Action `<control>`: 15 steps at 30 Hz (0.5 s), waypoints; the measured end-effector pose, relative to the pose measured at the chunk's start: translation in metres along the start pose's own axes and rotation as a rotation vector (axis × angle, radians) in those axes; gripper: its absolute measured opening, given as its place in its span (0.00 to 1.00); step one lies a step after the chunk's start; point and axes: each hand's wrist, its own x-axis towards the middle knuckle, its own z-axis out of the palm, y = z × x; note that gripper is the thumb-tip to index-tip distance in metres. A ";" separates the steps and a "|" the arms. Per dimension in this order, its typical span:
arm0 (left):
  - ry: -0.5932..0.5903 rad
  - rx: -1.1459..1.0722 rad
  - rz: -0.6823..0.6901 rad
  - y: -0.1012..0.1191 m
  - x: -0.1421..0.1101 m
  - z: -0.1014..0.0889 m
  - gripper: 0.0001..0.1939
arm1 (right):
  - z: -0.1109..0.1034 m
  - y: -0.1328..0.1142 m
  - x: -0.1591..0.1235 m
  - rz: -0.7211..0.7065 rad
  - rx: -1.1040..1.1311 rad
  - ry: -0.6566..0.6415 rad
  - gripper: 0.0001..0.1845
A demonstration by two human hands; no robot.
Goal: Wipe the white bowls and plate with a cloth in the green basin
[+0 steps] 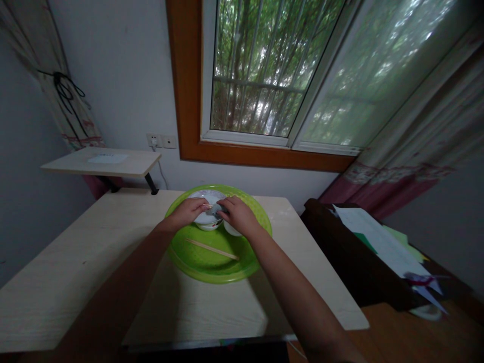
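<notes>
My left hand [189,210] is closed in a pinch above the white bowl [208,225], its fingertips at a small pale thing too small to name. My right hand [239,214] is closed on a small, soft-looking grey object [215,209], which reaches toward my left fingertips over the bowl. The exact kind of the grey object cannot be made out. A second white bowl or cup [231,230] is partly hidden below my right hand. Both vessels stand on a round green tray [204,275]. A pair of wooden chopsticks [212,248] lies across its near part.
The tray rests on a pale wooden table [223,312]. A small raised shelf [132,164] with a white paper stands at the back left. To the right, a dark brown piece of furniture [333,252] carries papers [372,239]. A window [264,75] is behind the table.
</notes>
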 end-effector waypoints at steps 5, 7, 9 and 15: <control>0.104 0.001 -0.032 0.002 -0.002 -0.003 0.14 | -0.003 0.001 0.000 0.004 0.027 0.033 0.11; 0.203 -0.043 -0.084 0.001 -0.003 -0.003 0.14 | -0.004 0.001 0.000 0.025 0.072 0.080 0.10; 0.297 -0.104 -0.126 0.000 -0.004 -0.003 0.18 | -0.004 0.002 0.000 0.079 0.153 0.150 0.10; 0.257 -0.005 -0.066 0.005 -0.004 -0.006 0.16 | 0.001 0.005 0.001 0.350 0.502 0.309 0.12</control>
